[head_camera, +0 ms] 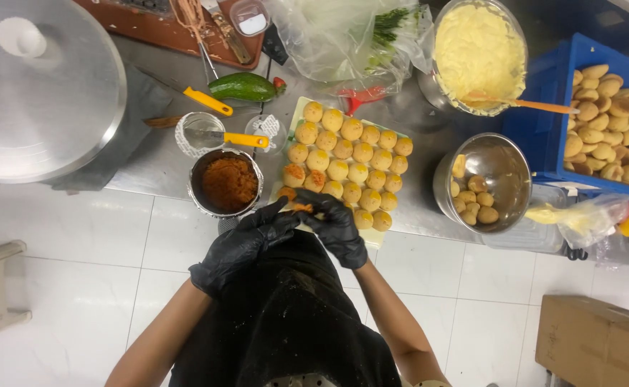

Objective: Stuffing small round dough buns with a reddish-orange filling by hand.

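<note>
Your left hand (pixel 239 251) and right hand (pixel 336 226), both in black gloves, meet at the near edge of the table (pixel 157 168), and their fingers close together around a small dough ball (pixel 301 208) with orange filling showing. That ball sits at about 6 o'clock of the pale tray (pixel 373 239), which carries rows of similar round yellow balls. At 9 o'clock of your hands' meeting point, just beside the tray, stands a metal cup of reddish-brown filling (pixel 227 183). At 3 o'clock of the tray a steel bowl (pixel 504 168) holds a few more balls, and beyond it a blue crate (pixel 544 129) holds many. A large bowl of pale yellow mash (pixel 478 54) stands at 1 o'clock.
</note>
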